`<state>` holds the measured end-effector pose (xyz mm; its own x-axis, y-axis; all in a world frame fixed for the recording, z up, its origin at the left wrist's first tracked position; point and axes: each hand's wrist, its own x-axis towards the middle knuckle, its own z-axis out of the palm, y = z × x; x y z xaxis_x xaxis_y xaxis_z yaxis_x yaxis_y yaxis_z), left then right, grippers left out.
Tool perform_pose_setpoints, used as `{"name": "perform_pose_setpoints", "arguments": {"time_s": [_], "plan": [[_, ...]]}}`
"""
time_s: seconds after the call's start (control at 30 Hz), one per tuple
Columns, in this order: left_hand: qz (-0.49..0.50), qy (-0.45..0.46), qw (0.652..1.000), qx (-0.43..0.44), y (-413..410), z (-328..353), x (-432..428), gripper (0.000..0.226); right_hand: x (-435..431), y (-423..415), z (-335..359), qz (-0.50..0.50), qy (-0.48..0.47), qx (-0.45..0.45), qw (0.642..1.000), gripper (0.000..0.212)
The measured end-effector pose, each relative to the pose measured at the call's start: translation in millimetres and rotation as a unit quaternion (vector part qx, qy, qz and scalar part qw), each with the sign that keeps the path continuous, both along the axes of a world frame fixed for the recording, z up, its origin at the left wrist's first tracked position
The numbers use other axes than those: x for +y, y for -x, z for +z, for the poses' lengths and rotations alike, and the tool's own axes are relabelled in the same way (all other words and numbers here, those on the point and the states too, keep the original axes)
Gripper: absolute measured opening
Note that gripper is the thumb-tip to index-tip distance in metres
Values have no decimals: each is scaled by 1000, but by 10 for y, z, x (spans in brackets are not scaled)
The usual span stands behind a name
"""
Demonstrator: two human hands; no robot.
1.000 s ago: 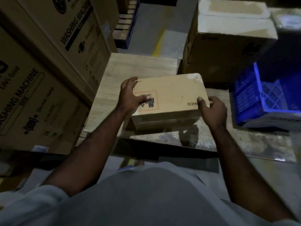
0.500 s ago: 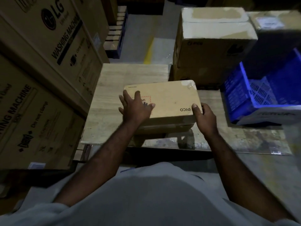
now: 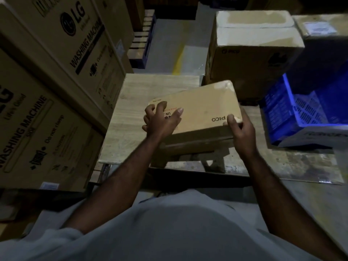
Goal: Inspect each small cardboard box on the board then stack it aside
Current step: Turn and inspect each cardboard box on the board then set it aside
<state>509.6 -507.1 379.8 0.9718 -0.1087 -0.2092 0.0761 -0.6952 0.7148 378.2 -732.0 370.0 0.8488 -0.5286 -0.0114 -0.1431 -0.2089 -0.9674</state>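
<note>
Tilted small cardboard box (image 3: 203, 106) gripped by left hand (image 3: 160, 122) and right hand (image 3: 242, 133)

We have 1 view, from a camera worn on the person's head, facing forward and tilted steeply down. The grey shirt (image 3: 178, 228) fills the bottom edge. Both forearms rise from it toward mid-frame, where the left hand (image 3: 162, 119) and right hand (image 3: 240, 132) grip the small cardboard box (image 3: 199, 108), close under the lens. The board (image 3: 131, 113) lies just below them. The wide lens bends the edges: the washing machine cartons (image 3: 56, 72) lean in along the left, the blue crate (image 3: 293, 110) sits at the right edge, a large carton (image 3: 250, 53) stands beyond the board, and the floor's yellow line (image 3: 178, 61) runs toward the top.
</note>
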Motion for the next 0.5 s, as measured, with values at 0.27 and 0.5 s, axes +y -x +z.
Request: {"name": "perform_pose_setpoints", "arguments": {"time_s": [0.27, 0.5], "plan": [[11, 306, 936, 173, 49, -311, 85, 51, 356, -221, 725, 140, 339, -8, 930, 78], [31, 360, 911, 198, 141, 99, 202, 51, 869, -351, 651, 279, 441, 20, 853, 67]]}}
